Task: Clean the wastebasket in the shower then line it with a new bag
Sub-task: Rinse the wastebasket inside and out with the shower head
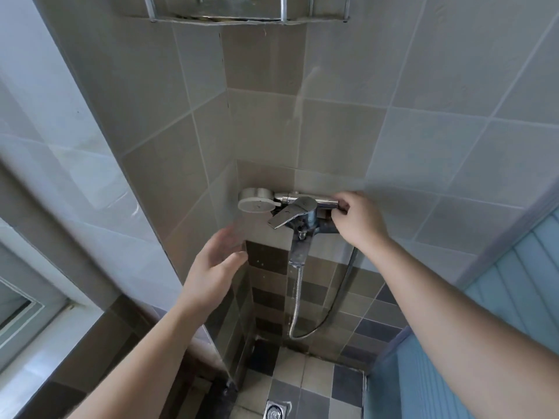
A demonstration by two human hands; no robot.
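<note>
A chrome shower head (253, 201) lies sideways on top of the wall mixer, its handle (305, 197) running to the right. My right hand (358, 220) grips the right end of that handle. The mixer's lever (292, 214) points down and left, with the spout (298, 252) below it. My left hand (216, 264) hovers with straight fingers below and left of the shower head, touching nothing. A metal hose (298, 300) loops down from the spout. No wastebasket or bag is in view.
Grey tiled walls meet in a corner behind the mixer. A metal shelf (242, 18) hangs high above. A floor drain (276, 411) sits in the checkered tile floor. A window frame (27, 303) is at the left, a blue panel (514, 282) at the right.
</note>
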